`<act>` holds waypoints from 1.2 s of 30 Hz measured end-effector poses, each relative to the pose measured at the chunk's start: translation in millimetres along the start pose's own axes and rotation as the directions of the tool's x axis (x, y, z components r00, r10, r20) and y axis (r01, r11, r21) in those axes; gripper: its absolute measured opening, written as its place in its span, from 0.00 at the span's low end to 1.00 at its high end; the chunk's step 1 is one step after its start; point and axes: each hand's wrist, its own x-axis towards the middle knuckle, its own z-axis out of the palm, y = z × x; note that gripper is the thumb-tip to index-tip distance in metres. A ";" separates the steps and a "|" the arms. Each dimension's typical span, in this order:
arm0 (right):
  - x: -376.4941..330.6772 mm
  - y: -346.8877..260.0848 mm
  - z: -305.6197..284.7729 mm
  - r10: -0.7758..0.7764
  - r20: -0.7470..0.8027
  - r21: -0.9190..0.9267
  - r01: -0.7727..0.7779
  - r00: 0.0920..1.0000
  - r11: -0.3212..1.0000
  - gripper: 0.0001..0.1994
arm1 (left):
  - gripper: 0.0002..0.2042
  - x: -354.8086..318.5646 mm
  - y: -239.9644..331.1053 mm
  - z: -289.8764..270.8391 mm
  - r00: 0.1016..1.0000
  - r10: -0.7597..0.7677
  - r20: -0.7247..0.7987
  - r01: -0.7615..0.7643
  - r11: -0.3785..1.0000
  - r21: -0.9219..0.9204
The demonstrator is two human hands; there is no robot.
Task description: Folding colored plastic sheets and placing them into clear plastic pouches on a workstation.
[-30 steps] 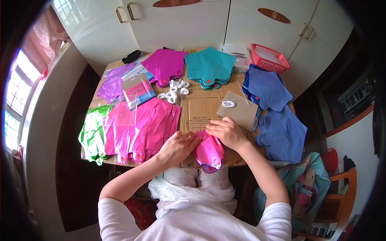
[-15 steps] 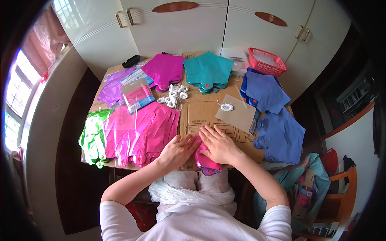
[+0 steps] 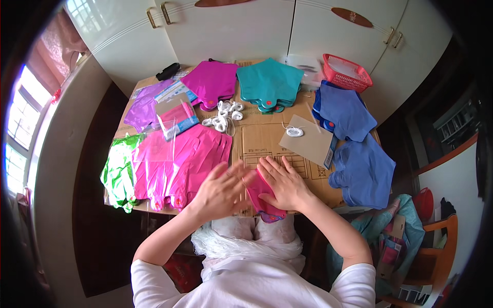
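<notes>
A small folded pink bundle of thin shiny sheets lies at the table's front edge, with a bit of purple and a red dot at its near end. My right hand rests flat on it, fingers stretched out and slightly apart. Just left of the bundle, my left hand hovers with spread fingers, blurred by motion and holding nothing. Close to it lies a fanned stack of glossy pink sheets with rounded tabs, like deflated foil balloons.
Around the cardboard-covered table lie green, magenta, teal and blue sheets. White cord coils, a grey-brown card, a flat packet and a red basket sit among them. A chair stands right.
My left hand has lifted off the pink bundle, its fingers spreading. My right hand stays flat on the bundle. The whole view has shifted slightly.
</notes>
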 end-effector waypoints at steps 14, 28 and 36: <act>-20.7 -24.1 -1.3 0.050 0.044 0.036 -0.052 0.998 0.998 0.51 | 0.09 -31.8 39.5 40.9 0.909 0.292 -0.298 -0.271 0.956 0.109; -40.4 -15.2 -68.1 0.432 -0.126 0.793 -0.171 0.893 0.585 0.10 | 0.07 -5.5 20.8 8.8 0.862 -0.507 -0.021 0.207 0.389 -0.898; -0.8 32.8 -30.4 0.450 0.257 0.921 -0.358 0.855 0.155 0.07 | 0.08 25.7 -11.0 34.8 0.815 -0.516 0.264 0.423 0.218 -0.879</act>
